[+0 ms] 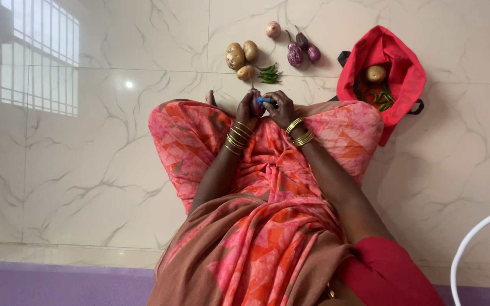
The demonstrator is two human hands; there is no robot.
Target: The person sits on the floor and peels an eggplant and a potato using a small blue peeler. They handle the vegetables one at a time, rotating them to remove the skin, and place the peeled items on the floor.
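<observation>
Head view: I judge the peeling or trimming step in hand, my left hand (246, 109) closed round a small purple brinjal (255, 104) at upper centre, right hand (282, 109) clasping a blue-handled tool (265, 101) (blade hidden); next calls for a steady stroke.

Everything placed from the open red cloth bag (404, 62) on the pale marble floor (86, 170): inside it — a round brown potato (376, 73) on green pods (384, 97). Left lie three small purple aubergines (303, 50), further left thin green chillies (268, 73), then three brown potatoes (240, 58).
</observation>
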